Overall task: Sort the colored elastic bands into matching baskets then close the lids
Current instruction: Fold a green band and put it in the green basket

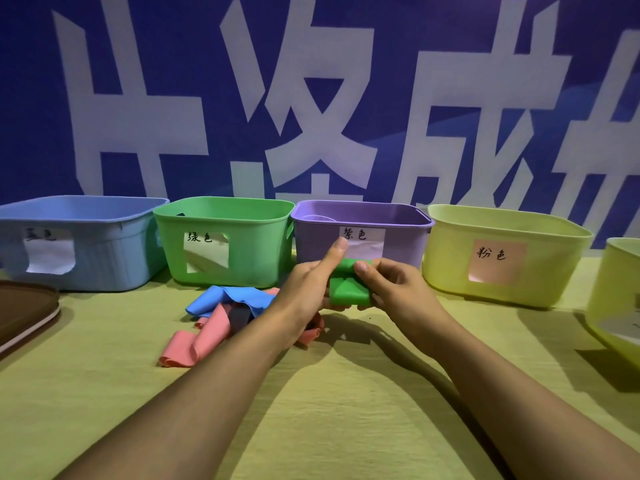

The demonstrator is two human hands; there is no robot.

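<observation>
Both hands, left hand (308, 285) and right hand (391, 289), pinch the folded green stretchy band (348, 289) above the worktop, in front of the purple plastic basket (325, 247). Sorting step: next it should go left into the green plastic basket (249, 251).

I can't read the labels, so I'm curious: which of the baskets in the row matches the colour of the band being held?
The green basket, second from the left, between the blue and purple ones. It alone shares the colour of the green band that both hands hold.
</observation>
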